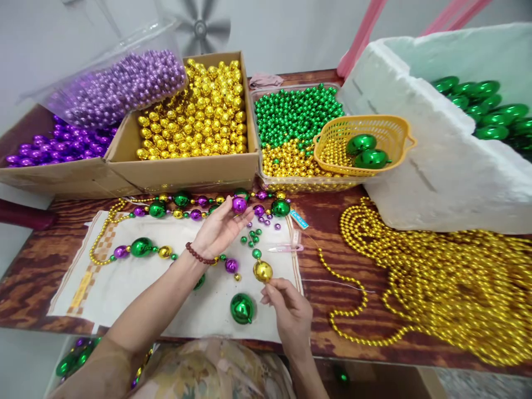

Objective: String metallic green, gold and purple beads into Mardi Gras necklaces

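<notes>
with left hand [218, 227] turned palm up, holds a shiny purple bead [239, 205] between thumb and fingers, above the far edge of a white cloth [141, 282]. with right hand [291, 310], pinches a large gold bead [262, 271] at its lower edge, over the cloth; hard to tell whether also gripping the thin thread [341, 284] trailing rightward. pictured just beyond the gold bead: a green bead [256, 254], then small loose green beads [251, 242]. seen nearer the person: a large green ball [241, 308]. shown at left: a strung garland [142, 247] of green, purple and gold, looping along the cloth. lined up behind: a cardboard box [183, 172] of gold beads, a clear tray [271, 180] of green and gold, a yellow basket [401, 138] with green balls. heaped at right: gold bead strands [453, 293], before a white foam box [428, 138].
</notes>
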A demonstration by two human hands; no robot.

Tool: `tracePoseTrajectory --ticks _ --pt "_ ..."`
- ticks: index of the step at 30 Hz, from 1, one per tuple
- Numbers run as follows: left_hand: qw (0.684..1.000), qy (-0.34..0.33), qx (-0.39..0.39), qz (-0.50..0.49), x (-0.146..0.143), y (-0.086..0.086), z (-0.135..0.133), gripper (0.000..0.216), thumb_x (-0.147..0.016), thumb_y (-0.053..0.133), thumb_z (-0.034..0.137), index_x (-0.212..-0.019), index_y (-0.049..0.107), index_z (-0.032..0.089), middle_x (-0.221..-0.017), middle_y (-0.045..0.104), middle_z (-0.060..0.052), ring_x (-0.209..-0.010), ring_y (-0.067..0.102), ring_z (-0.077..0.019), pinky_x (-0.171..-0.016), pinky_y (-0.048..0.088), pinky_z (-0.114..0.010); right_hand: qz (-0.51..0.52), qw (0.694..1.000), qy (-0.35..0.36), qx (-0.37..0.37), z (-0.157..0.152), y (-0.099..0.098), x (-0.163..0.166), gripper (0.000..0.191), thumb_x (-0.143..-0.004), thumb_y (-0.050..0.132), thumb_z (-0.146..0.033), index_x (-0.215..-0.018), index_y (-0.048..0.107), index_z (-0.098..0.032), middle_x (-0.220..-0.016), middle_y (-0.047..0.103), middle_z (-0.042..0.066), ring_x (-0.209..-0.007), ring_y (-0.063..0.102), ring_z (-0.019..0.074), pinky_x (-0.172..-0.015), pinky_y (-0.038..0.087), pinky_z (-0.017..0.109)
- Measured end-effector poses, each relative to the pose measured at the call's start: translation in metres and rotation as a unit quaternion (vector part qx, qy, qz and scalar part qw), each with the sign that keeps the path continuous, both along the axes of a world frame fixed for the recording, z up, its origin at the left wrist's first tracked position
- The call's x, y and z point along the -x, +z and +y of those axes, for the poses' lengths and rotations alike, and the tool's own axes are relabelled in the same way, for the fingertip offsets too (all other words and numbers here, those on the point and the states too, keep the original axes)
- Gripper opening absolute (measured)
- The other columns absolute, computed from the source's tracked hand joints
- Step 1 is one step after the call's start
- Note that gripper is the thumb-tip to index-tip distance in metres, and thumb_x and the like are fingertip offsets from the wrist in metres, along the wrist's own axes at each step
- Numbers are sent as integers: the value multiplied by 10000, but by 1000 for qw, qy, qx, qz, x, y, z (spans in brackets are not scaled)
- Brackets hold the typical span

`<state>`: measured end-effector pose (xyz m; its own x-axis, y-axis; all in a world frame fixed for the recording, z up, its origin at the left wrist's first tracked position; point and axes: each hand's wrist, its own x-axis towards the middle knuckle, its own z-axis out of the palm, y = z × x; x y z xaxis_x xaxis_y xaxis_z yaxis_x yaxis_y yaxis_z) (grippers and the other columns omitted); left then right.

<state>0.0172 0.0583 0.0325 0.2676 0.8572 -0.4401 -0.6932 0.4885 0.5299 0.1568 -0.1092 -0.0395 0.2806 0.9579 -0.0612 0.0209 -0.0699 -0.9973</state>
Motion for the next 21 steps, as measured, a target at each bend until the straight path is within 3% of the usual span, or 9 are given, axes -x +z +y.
tracePoseTrajectory --ticks 13,21 --pt "1000 4 -23 13 -1 -3 -10 175 -872 704 304 -845 665 136 -879 709 -46 -861 702 -155 -998 534 -367 3 999 -29 25 1 0 7 189 -896 623 -314 -778 662 -171 -643 646 2 -532 604 125 -550 493 226" --pt "994 -25 -90 60 -4 -5 -22 277 -818 756 347 -1001 683 152 -891 687 -32 -848 707 -166 -934 558 -375 21 998 -49 23 4 1 22 202 -904 613 -304 -761 655 -168 -631 634 -10 -528 605 111 -549 489 206"
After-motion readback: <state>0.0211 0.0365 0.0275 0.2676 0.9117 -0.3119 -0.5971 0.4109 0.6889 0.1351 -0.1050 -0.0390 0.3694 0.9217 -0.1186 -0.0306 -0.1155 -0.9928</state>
